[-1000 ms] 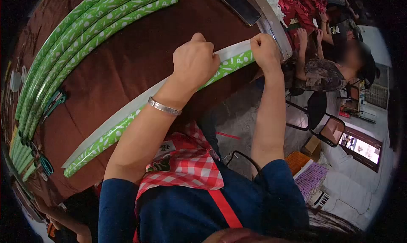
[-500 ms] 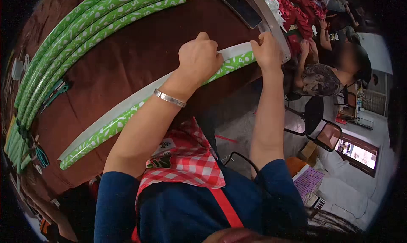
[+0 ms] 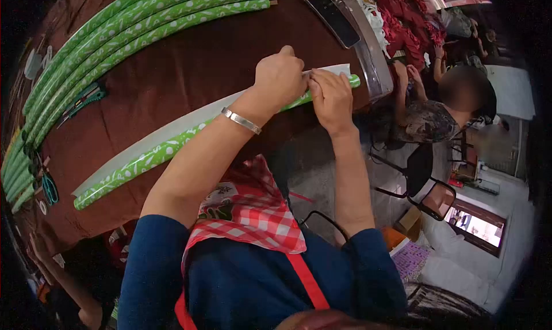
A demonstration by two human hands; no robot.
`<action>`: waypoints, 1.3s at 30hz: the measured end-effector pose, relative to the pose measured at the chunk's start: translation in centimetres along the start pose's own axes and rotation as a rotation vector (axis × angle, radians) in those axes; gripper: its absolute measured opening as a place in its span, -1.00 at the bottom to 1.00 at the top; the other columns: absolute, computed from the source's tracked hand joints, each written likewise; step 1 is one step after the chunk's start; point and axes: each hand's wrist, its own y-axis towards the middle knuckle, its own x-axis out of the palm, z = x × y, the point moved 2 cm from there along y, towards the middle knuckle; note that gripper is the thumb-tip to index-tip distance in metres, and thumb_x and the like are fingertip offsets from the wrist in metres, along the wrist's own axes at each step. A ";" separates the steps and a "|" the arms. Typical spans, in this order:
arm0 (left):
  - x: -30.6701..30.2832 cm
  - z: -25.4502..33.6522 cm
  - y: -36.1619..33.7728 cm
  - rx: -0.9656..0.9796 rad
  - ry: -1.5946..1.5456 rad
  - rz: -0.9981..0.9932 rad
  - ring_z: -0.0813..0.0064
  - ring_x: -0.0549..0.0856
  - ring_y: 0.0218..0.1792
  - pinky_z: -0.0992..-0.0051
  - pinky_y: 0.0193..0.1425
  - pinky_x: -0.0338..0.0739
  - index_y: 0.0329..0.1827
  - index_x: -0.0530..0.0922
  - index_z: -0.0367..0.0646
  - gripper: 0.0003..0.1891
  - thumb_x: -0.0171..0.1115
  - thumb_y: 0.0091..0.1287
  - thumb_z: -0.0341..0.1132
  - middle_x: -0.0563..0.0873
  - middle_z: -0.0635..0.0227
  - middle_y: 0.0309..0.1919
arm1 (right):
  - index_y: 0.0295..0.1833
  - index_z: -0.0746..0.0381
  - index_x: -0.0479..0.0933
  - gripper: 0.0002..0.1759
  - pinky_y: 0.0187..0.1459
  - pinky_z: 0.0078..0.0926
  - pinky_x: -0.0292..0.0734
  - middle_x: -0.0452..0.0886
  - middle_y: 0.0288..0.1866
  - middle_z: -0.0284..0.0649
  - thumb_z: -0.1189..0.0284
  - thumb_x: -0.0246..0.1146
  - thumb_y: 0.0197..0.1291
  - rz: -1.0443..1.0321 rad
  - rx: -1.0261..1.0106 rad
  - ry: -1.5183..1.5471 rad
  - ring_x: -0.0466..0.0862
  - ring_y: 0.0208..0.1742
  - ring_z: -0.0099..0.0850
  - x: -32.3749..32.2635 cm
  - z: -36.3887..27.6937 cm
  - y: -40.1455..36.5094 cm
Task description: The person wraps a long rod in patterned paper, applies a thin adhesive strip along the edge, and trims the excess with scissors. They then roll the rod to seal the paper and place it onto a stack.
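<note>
A long roll of green paper [image 3: 152,157], printed with white shapes, lies across the brown tablecloth. Its white underside shows as a strip along the far edge. Near the roll's right end, my left hand [image 3: 282,77], with a silver bracelet at the wrist, is closed at the paper's edge; its fingertips are partly hidden. Beside it, my right hand [image 3: 332,100] has its fingers wrapped over the roll and the white edge, almost touching the left. Past my right hand the roll's end sticks out.
Several finished green rolls [image 3: 155,33] lie at the upper left. Nearby are a teal box cutter [image 3: 81,104] and teal-handled scissors [image 3: 50,189]. A phone [image 3: 333,20] lies at the far right, near red fabric pieces [image 3: 399,22]. Another person [image 3: 428,120] sits to the right.
My right hand has moved left from the roll's right end to beside my left hand, leaving that end uncovered. My left hand has shifted slightly right. The camera view has shifted a little.
</note>
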 end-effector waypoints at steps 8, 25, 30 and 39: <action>-4.5 -1.2 -2.4 0.049 0.059 -0.037 0.21 0.68 -0.26 0.28 -0.21 0.61 -0.43 0.70 -0.21 -0.69 0.31 0.17 -0.10 0.66 0.22 -0.28 | -0.04 0.20 0.61 -0.70 0.27 -0.04 0.24 0.65 0.03 -0.21 0.26 0.06 0.39 -0.033 -0.016 -0.009 0.59 0.10 -0.20 0.9 1.3 -0.9; -29.9 -16.0 -26.6 -0.578 -0.532 -0.060 0.71 0.40 -0.31 0.61 -0.19 0.30 -0.23 0.52 -0.21 -0.66 0.10 0.43 -0.06 0.47 0.56 -0.42 | 0.00 0.20 0.63 -0.64 0.31 0.01 0.20 0.66 0.05 -0.21 0.22 0.02 0.43 -0.025 -0.025 0.007 0.59 0.11 -0.21 1.3 1.8 -0.9; -29.4 -17.6 -30.1 -0.508 -0.457 0.043 0.74 0.36 -0.34 0.61 -0.23 0.28 -0.33 0.48 -0.18 -0.70 0.19 0.42 -0.11 0.50 0.55 -0.34 | -0.03 0.21 0.63 -0.64 0.28 0.00 0.24 0.67 0.01 -0.21 0.23 0.01 0.43 -0.030 -0.011 -0.003 0.61 0.08 -0.20 1.3 1.9 -0.8; -26.8 -19.9 -31.5 -0.618 -0.323 0.143 0.59 0.56 -0.16 0.52 -0.12 0.45 -0.36 0.55 -0.28 -0.79 0.29 0.35 -0.30 0.64 0.36 -0.17 | -0.07 0.21 0.63 -0.62 0.30 0.03 0.24 0.67 0.03 -0.21 0.23 -0.04 0.46 -0.016 -0.047 -0.041 0.61 0.08 -0.17 1.1 1.7 -0.8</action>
